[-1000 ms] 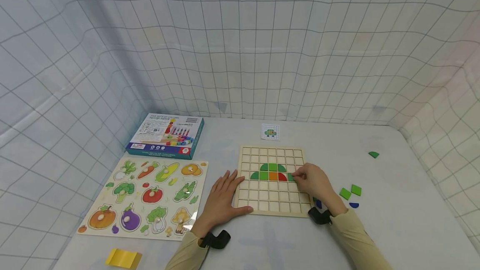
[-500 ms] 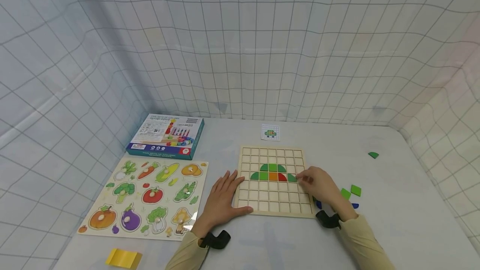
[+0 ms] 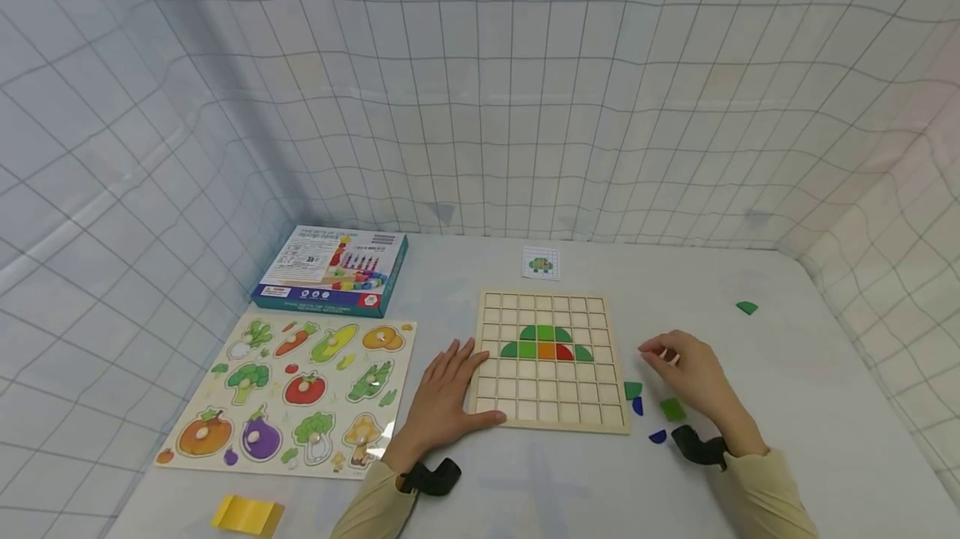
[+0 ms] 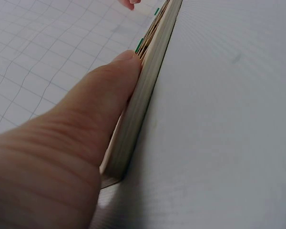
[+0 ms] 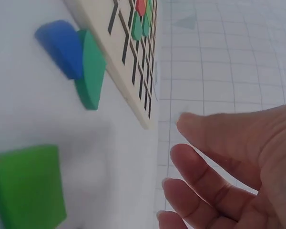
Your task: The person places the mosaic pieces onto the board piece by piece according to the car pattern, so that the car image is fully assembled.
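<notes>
A wooden grid board (image 3: 537,414) lies in the middle of the table, with green, orange and red pieces (image 3: 546,351) set in its cells. My left hand (image 3: 442,406) rests with spread fingers on its left edge, thumb along the near corner. Right of the board, my right hand (image 3: 693,376) hovers with loosely bent fingers and nothing in them; its thumb and fingertips are apart in the right wrist view. Below it lie a light green square (image 5: 31,186), a green quarter-round piece (image 5: 90,71) and a blue half-round piece (image 5: 62,45). Another blue piece (image 3: 657,436) lies nearer me.
A small picture card (image 3: 541,263) lies behind the board. One dark green piece (image 3: 747,307) sits far right. To the left are a vegetable puzzle board (image 3: 281,456), a toy box (image 3: 330,268) and a yellow block (image 3: 247,516). Gridded fabric walls surround the table.
My right hand has let go of the green piece at the right end of the coloured row and moved right, off the board, over the loose pieces. The left hand stays put.
</notes>
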The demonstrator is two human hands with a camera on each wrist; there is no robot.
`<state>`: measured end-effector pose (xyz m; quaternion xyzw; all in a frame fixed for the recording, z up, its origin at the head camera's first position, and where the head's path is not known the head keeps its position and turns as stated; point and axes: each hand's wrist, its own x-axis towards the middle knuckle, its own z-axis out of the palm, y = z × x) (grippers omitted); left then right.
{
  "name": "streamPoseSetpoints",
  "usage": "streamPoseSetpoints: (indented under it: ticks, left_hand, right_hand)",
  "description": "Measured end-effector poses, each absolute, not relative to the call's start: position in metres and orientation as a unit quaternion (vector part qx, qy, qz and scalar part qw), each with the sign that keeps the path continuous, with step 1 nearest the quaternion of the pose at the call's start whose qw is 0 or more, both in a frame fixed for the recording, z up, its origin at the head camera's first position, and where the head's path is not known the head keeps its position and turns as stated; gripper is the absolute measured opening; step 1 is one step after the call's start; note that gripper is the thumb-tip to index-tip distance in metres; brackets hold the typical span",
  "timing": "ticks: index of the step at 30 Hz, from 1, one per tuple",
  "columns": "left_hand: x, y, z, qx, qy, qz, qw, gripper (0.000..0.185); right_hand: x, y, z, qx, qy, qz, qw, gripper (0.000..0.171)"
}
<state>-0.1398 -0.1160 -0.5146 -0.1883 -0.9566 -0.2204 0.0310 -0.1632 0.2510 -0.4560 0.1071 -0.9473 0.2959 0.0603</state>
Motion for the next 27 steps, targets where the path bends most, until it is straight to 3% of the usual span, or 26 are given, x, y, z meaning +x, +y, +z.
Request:
streamPoseSetpoints:
  ticks: [9, 18, 27]
  left_hand:
    - [-0.14, -0.116, -0.514, -0.189, -0.956, -0.222, 0.031, 0.092]
    - [-0.14, -0.115, -0.514, -0.19, -0.955, -0.224, 0.034, 0.092]
    - [-0.139, -0.115, -0.513, -0.188, -0.955, -0.227, 0.035, 0.092]
  right_hand:
    - [-0.158, 0.259, -0.464, 0.129, -0.942, 0.305, -0.062, 0.015]
    - [-0.156, 0.262, -0.472, 0.221, -0.928, 0.295, -0.042, 0.021]
    - [-0.155, 0.26, -0.471, 0.218, -0.93, 0.291, -0.059, 0.019]
